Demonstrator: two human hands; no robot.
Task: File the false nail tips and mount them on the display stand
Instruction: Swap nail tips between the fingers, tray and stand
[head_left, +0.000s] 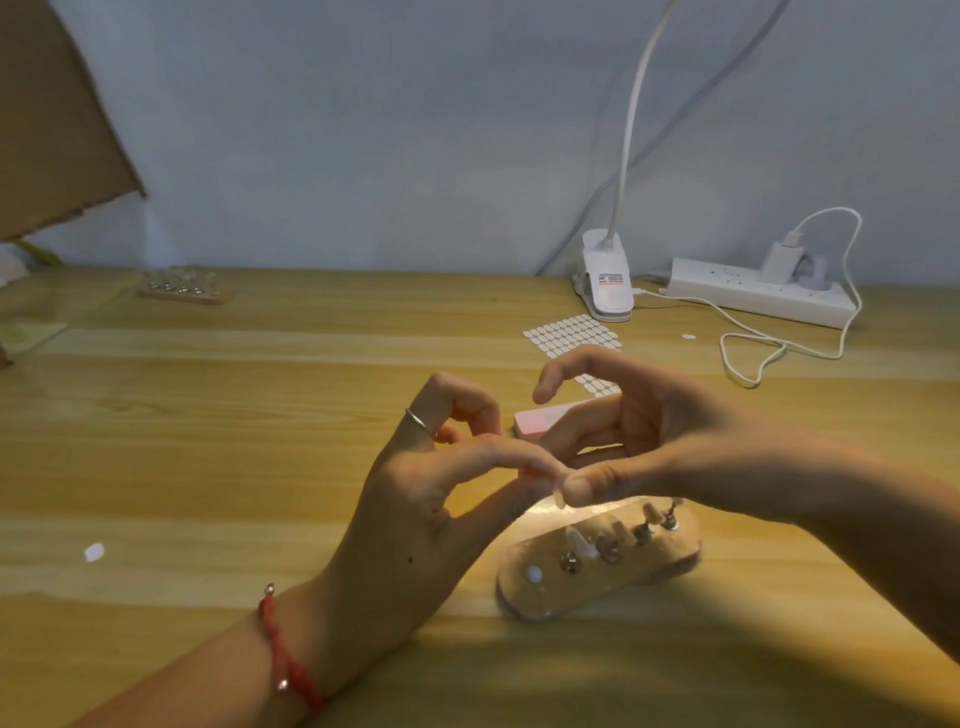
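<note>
Holding a clear nail tip (559, 500) between both hands, we sit just above the display stand (524, 597), which lies near and right of centre on the table (260, 467). We judge this as the mounting step, or the check right before it. The left hand (431, 478) pinches the tip with thumb and forefinger, its other fingers curled up behind and the wrist low over the near table. The right hand (649, 431) comes in from the right, its thumb pressed to the same tip; the finger opposing it is hidden, and the forefinger arches high and free. So we read both hands as grasping the tip, neither released. The stand's pegs (608, 552) show some tips already on, and a white adhesive dot (534, 574) sits at its near-left end. The pink file block (540, 415) is just behind the fingers; we cannot tell if it is held or lying flat. Sticker sheet (571, 332) is further back. The next move probably calls for lowering the tip onto a free peg, pressing lightly and keeping it straight.
</note>
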